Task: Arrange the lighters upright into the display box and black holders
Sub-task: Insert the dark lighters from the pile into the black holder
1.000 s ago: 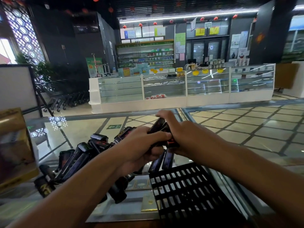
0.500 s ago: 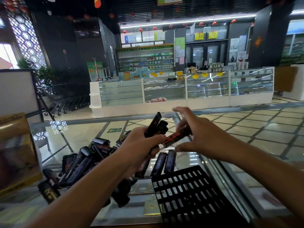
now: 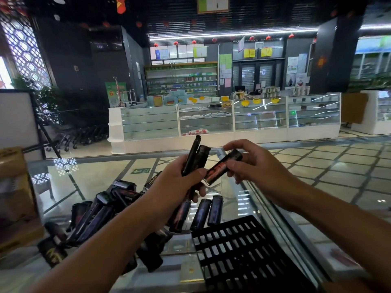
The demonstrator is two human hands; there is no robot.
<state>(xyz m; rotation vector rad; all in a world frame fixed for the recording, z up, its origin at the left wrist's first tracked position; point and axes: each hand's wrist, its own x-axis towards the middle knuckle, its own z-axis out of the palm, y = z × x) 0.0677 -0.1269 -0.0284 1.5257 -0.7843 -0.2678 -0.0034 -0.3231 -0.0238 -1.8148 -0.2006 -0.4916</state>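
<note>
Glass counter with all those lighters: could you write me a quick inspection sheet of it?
Surface: glass counter, reflective.
Job's things: black holder, slots unfilled; two lighters beside it; loose pile of lighters.
Clutter: yellow carton at left.
Hands: left hand grips a bundle of lighters; right hand pinches one red-printed lighter.
Cables: nothing seen.
Surroundings: shop, white display cases, shelves behind.

Two bare forearms enter from about 7 and 4 o'clock — no sleeves, no watch, no bracelet showing. The left hand [image 3: 177, 182] and right hand [image 3: 251, 166] wear no gloves or rings — nails short.
</note>
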